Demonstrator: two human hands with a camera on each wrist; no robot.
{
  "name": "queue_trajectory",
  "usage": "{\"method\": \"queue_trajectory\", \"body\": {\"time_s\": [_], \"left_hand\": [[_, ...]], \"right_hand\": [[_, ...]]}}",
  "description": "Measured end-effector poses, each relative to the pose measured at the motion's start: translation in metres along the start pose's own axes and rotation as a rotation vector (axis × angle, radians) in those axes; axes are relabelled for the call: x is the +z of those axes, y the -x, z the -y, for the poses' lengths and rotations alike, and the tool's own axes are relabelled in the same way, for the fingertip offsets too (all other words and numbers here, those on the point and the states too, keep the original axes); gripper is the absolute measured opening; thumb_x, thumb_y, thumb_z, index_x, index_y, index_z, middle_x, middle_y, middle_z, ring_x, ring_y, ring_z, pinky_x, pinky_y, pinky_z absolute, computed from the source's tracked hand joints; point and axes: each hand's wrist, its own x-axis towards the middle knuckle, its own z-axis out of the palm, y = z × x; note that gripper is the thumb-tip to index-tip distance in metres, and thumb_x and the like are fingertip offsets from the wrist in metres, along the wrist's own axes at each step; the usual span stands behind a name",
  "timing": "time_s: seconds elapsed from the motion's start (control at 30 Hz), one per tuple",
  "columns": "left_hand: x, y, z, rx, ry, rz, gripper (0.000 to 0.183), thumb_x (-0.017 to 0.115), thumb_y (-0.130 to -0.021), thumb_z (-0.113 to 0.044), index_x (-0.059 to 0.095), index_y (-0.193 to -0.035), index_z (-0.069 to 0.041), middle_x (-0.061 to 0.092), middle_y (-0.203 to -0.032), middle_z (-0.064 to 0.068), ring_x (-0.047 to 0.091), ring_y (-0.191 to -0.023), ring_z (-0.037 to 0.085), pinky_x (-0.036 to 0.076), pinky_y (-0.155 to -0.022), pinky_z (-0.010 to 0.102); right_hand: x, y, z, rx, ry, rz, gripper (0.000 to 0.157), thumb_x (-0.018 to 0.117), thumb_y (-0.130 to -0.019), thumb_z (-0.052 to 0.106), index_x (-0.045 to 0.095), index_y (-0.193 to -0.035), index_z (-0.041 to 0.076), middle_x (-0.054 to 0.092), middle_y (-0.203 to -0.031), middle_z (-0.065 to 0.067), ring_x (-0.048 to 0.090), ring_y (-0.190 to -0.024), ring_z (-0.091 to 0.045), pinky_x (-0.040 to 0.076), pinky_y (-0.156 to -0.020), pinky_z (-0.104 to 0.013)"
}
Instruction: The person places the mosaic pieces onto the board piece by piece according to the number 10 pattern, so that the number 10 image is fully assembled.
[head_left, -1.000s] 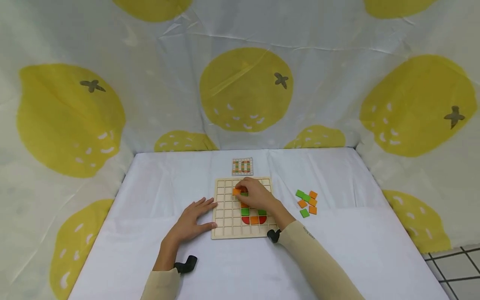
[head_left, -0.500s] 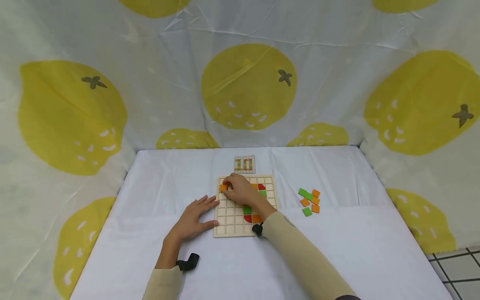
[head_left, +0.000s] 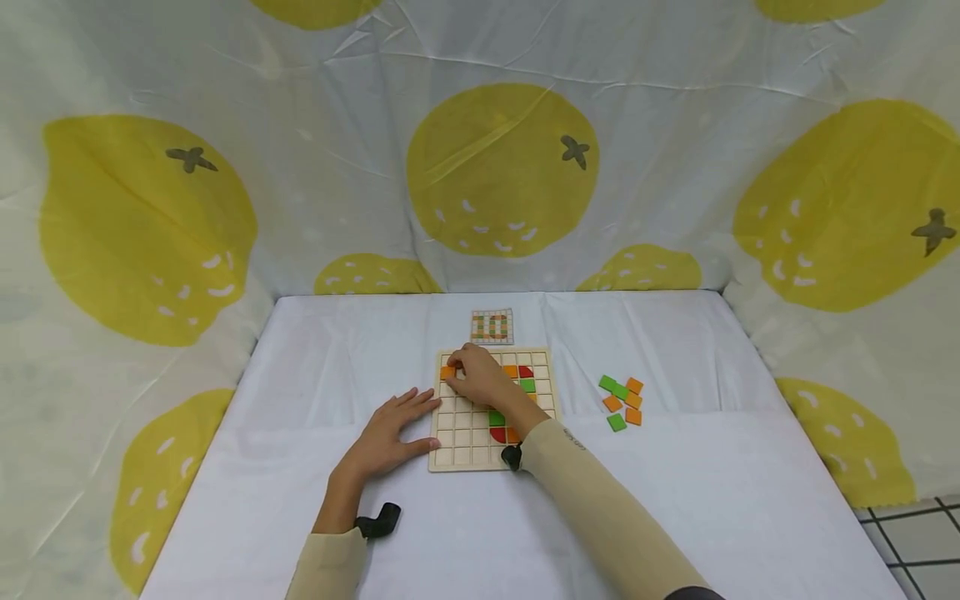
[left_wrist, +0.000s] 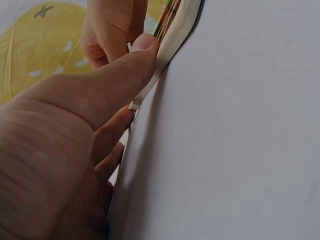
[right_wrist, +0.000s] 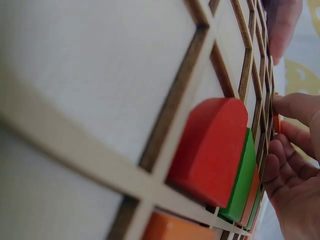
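A wooden grid board (head_left: 453, 457) lies on the white table. My right hand (head_left: 483, 379) pinches an orange square tile (head_left: 447, 372) between thumb and finger at the board's upper left corner. The right wrist view shows that orange tile (right_wrist: 277, 122) at the grid surface; whether it sits fully in a cell cannot be told. My left hand (head_left: 386, 435) rests with straight fingers against the board's left edge, its thumb (left_wrist: 142, 45) on the rim. Red (right_wrist: 212, 150), green (right_wrist: 240, 175) and orange tiles fill cells on the right half, partly covered by my right hand and forearm.
A small pattern card (head_left: 492, 326) with a coloured grid lies behind the board. Several loose green (head_left: 617, 422) and orange (head_left: 633, 416) square tiles lie to the right. A lemon-print cloth (head_left: 502, 171) hangs behind the table.
My right hand has moved left across the board with the orange tile, from near the middle to the upper left corner, then lowered slightly there. My left hand has stayed at the edge.
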Motion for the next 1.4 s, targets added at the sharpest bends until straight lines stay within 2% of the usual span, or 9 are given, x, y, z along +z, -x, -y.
{"method": "queue_trajectory", "body": {"time_s": [0.3,0.5,0.73,1.0,1.4], "left_hand": [[0.0,-0.005,-0.003,0.006,-0.006,0.012,0.071,0.075,-0.091,-0.048,0.051,-0.154,-0.024,0.04,-0.165,-0.004,0.027,-0.158,0.03,0.018,-0.127,0.059],[-0.001,-0.006,-0.003,0.016,-0.003,0.008,0.072,0.076,-0.09,-0.047,0.052,-0.153,-0.023,0.041,-0.165,-0.001,0.029,-0.157,0.032,0.019,-0.126,0.061],[-0.002,-0.005,-0.001,-0.006,-0.02,0.0,0.071,0.076,-0.09,-0.048,0.052,-0.153,-0.024,0.042,-0.164,-0.002,0.029,-0.157,0.032,0.019,-0.126,0.061],[-0.001,-0.001,0.0,-0.03,-0.007,0.004,0.072,0.075,-0.09,-0.05,0.053,-0.153,-0.024,0.042,-0.164,-0.003,0.028,-0.157,0.032,0.019,-0.126,0.061],[0.001,0.003,0.0,-0.055,-0.014,0.009,0.073,0.077,-0.089,-0.05,0.052,-0.153,-0.025,0.043,-0.164,-0.002,0.028,-0.157,0.032,0.019,-0.127,0.06]], "right_hand": [[-0.008,0.003,-0.001,0.015,-0.015,0.008,0.034,0.069,-0.1,0.028,0.071,-0.127,0.009,0.066,-0.114,-0.006,0.06,-0.097,-0.016,0.055,-0.089,-0.031],[-0.014,0.006,-0.002,0.009,-0.024,0.027,0.038,0.066,-0.1,0.028,0.068,-0.133,0.008,0.066,-0.116,-0.006,0.06,-0.098,-0.016,0.055,-0.09,-0.031],[-0.022,0.016,-0.012,-0.036,-0.132,-0.027,0.034,0.065,-0.1,0.024,0.069,-0.13,0.008,0.068,-0.113,-0.004,0.062,-0.098,-0.016,0.056,-0.087,-0.031],[-0.04,0.046,-0.026,-0.035,-0.159,-0.08,0.036,0.071,-0.098,0.023,0.068,-0.13,0.007,0.069,-0.119,-0.005,0.063,-0.101,-0.018,0.057,-0.089,-0.034],[-0.062,0.1,-0.062,0.051,-0.149,-0.201,0.033,0.076,-0.095,0.023,0.072,-0.124,0.008,0.07,-0.115,-0.007,0.062,-0.097,-0.022,0.056,-0.084,-0.037]]}}
